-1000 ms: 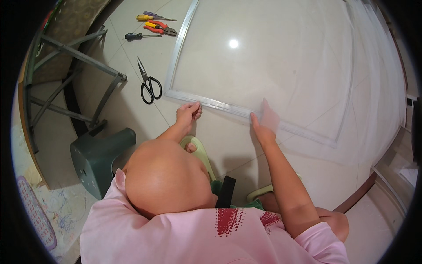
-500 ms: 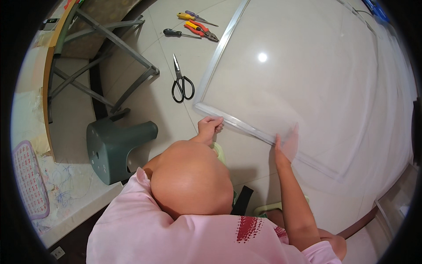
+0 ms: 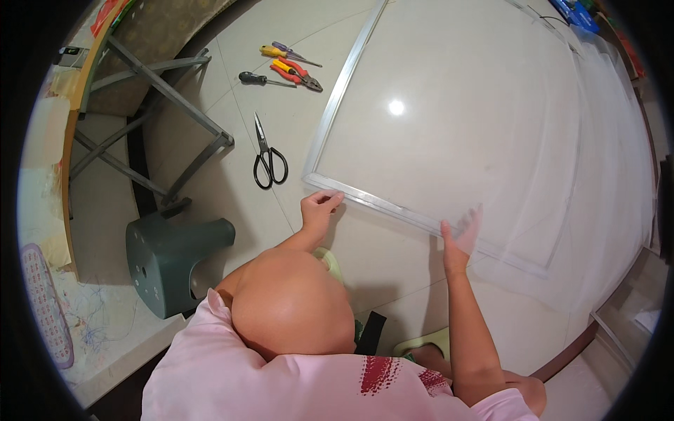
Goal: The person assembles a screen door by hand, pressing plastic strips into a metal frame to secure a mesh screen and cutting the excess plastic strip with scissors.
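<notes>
A silver metal window-screen frame [image 3: 385,203] lies on the floor in front of me. Sheer white netting [image 3: 526,175] covers it and spreads past its right side in loose folds. My left hand [image 3: 321,210] is closed in a pinch at the frame's near edge, close to the left corner; whatever its fingertips hold is too small to make out. Farther right along the same edge, my right hand [image 3: 460,235] has its thumb apart and its fingers stretched out. Those fingers show hazily through the netting.
Black-handled scissors [image 3: 266,158] lie left of the frame. Beyond them are red-and-yellow pliers [image 3: 298,74], a black screwdriver [image 3: 263,79] and a yellow-handled screwdriver [image 3: 284,54]. A green plastic stool [image 3: 165,263] and folding metal legs [image 3: 168,91] stand at left. Blue packaging [image 3: 577,15] is at far right.
The whole view has shifted, so the floor things appear lower and farther left. The netting at right looks less blurred. Both hands stay along the frame's near edge.
</notes>
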`<state>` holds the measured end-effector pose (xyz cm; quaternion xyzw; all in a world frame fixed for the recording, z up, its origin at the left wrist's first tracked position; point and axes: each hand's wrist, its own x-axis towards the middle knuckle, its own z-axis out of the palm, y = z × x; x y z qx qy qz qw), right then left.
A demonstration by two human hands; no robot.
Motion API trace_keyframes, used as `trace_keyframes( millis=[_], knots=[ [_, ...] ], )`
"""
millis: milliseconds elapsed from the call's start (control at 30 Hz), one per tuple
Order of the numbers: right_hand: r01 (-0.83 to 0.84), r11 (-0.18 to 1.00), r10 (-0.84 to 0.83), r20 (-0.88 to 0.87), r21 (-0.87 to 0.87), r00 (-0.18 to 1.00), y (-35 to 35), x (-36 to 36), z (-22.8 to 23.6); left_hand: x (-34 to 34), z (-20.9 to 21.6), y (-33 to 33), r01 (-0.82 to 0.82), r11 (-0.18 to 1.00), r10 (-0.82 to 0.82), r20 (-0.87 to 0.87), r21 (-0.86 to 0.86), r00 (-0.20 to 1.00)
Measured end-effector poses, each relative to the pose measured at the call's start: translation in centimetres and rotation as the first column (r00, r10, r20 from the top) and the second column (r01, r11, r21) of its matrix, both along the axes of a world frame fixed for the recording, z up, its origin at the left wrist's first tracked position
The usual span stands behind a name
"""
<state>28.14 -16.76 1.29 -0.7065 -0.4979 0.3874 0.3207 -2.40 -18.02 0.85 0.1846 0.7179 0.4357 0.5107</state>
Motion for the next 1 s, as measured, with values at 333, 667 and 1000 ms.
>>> trace_keyframes(
  millis=[333, 667, 1000],
  knots=[
    [0.553, 0.704, -0.601, -0.789, -0.446, 0.129, -0.3, 4.4, -0.2, 0.0, -1.7, 4.7, 0.001, 0.998, 0.011, 0.184, -0.070, 0.983],
    [0.818, 0.556, -0.483, -0.744, 0.145, 0.461, 11.7, 20.2, 8.7, -1.7, 7.9, 19.2, 0.475, 0.801, -0.189, -0.597, 0.366, 0.779],
    [0.677, 0.691, -0.695, -0.492, -0.253, 0.525, 1.2, 27.9, -9.1, 2.2, -6.7, 6.1, -0.033, 0.996, 0.050, 0.218, -0.080, 0.975]
  ],
)
